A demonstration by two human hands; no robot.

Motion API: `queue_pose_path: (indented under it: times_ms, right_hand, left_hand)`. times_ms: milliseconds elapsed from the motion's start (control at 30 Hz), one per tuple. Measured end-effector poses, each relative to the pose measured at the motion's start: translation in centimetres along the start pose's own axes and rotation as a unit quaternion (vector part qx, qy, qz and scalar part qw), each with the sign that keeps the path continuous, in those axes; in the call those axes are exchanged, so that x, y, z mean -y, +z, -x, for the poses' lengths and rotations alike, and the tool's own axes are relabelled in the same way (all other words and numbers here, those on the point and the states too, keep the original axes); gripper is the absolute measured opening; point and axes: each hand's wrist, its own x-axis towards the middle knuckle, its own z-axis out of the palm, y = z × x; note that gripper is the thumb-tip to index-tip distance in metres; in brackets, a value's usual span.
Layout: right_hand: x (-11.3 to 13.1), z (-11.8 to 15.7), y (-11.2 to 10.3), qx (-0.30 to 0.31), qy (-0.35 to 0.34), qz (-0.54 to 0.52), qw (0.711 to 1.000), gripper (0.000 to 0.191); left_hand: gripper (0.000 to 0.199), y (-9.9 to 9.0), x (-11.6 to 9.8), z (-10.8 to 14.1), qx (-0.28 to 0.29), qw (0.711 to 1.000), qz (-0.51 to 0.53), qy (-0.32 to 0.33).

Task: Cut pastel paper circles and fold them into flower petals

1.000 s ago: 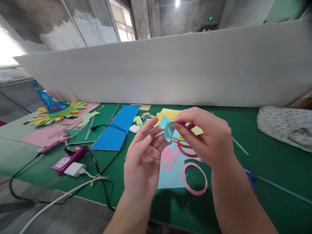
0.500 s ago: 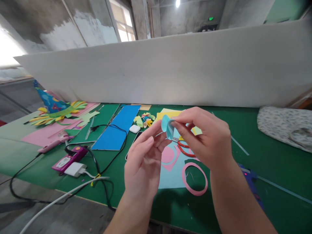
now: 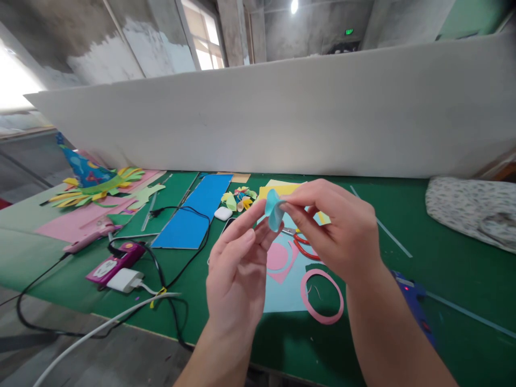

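A small curled piece of light-blue paper [image 3: 274, 211], folded like a petal, is up in front of me above the table. My right hand [image 3: 342, 231] pinches its right edge between thumb and fingers. Against its left side lie the fingertips of my left hand [image 3: 237, 269], palm turned up, thumb apart from the paper. Below my hands, red-handled scissors [image 3: 306, 248] rest on a light-blue sheet [image 3: 284, 295], partly hidden by my right hand. A pink paper circle [image 3: 277, 257] and a pink paper ring [image 3: 322, 321] lie there too.
Coloured paper flowers [image 3: 242, 198], a white case [image 3: 223, 214] and a blue board [image 3: 183, 226] lie left of centre. Farther left are a pink glue gun [image 3: 91, 235], a purple power strip [image 3: 115, 263], cables and a party hat [image 3: 86, 169]. A white panel [image 3: 258, 118] stands behind.
My right fingers have twisted the light-blue paper slightly, so its folded side looks narrower. The right hand has shifted a little left; my left hand has hardly moved.
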Motion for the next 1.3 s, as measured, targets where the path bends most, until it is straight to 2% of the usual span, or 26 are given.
queue_pose_path:
  times_ms: [300,567,767,900,1033,1300]
  right_hand:
    - [0.45,0.11,0.38,-0.038,0.043,0.018,0.998,0.009]
    - [0.35,0.11,0.21,-0.026,0.05,0.007,0.998,0.009]
    - [0.28,0.09,0.1,-0.015,0.038,0.006,0.999,0.009]
    - [0.31,0.08,0.1,-0.005,0.029,0.016,0.999,0.011]
    - [0.34,0.1,0.11,-0.006,0.022,0.022,0.999,0.011]
    - [0.38,-0.02,0.21,-0.02,-0.002,0.045,0.999,0.011]
  left_hand:
    - [0.026,-0.05,0.1,0.09,0.016,1.0,0.006,0.016]
    - [0.027,-0.18,0.17,0.35,0.016,0.999,-0.033,0.034]
    - [0.025,0.42,0.1,0.4,-0.03,0.998,-0.033,0.033]
    - [0.024,0.6,0.04,0.41,-0.024,0.998,-0.038,0.034]
    - [0.024,0.42,0.09,0.28,-0.041,0.998,-0.039,0.028]
    - [0.037,0.28,-0.05,0.61,0.033,0.999,0.022,0.032]
